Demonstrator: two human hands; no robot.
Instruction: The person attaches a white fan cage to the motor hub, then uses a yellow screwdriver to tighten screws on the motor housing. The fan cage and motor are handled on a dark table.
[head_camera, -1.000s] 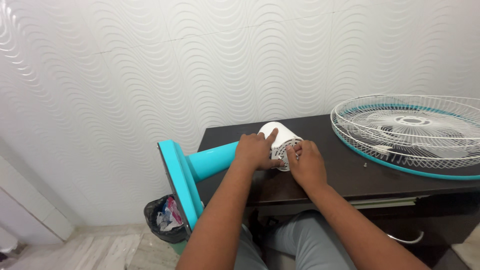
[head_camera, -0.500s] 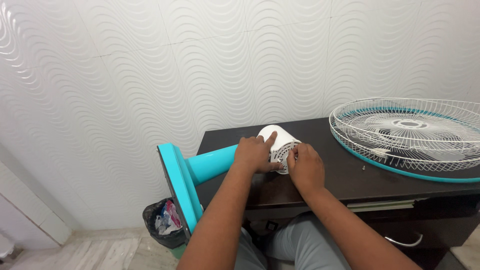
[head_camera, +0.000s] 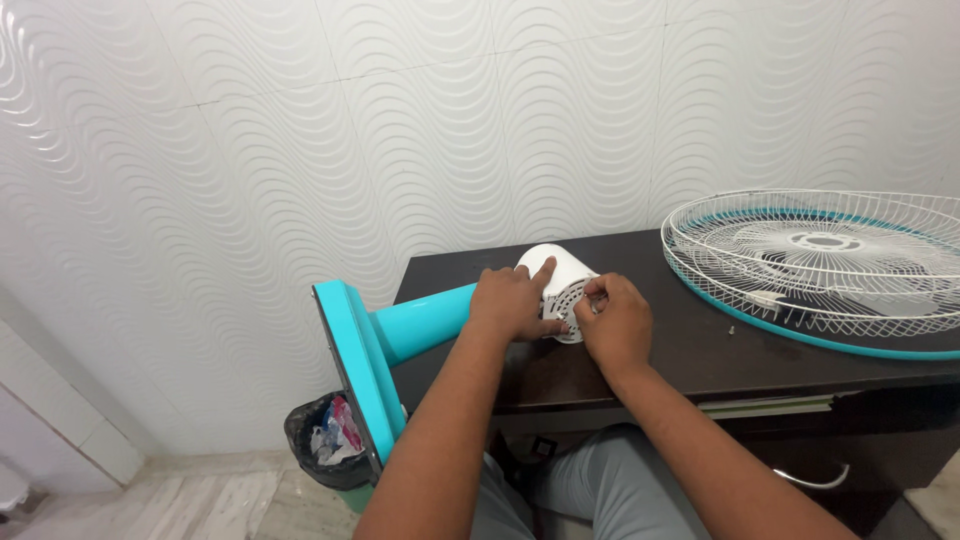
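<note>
Wavy-textured white wall behind a dark wooden desk (head_camera: 700, 355); fan lying on its side, white motor housing (head_camera: 562, 283) on the desk's left part, teal stand (head_camera: 425, 320) and base (head_camera: 360, 375) overhanging the edge above a black trash bin (head_camera: 325, 440). Left hand (head_camera: 510, 302) wraps the housing, index finger extended on top; right hand (head_camera: 612, 322) pinches at its vented end face, fingers narrow, what they grip is hidden. White wire fan guard (head_camera: 830, 262) with teal rim lies flat on the desk's right, well apart.

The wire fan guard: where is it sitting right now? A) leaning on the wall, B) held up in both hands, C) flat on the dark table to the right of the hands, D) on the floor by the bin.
C: the wire fan guard lies flat on the dark table, right of both hands.
</note>
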